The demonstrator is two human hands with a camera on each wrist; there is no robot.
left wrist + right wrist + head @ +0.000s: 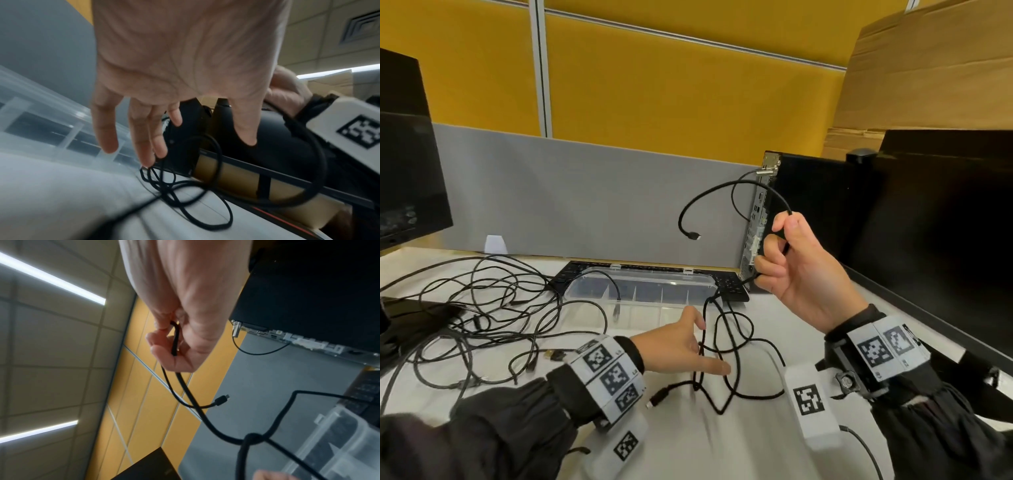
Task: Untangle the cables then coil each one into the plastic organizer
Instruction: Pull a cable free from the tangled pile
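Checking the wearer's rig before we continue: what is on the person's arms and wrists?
Both arms wear dark, loose sleeves with gathered cuffs. Each wrist carries a white band printed with black square fiducial markers. A white block bearing one marker juts from the right wrist, beside a black mount, with a thin dark cable trailing off. The left hand and right hand are bare.

Right hand (796, 270) raised above the desk (739, 445), palm toward camera, fingers curled, pinching a black cable (726, 192). Left hand (681, 349) low over the desk, fingers (107, 129) straight and spread, fingertips at the cable's loops.
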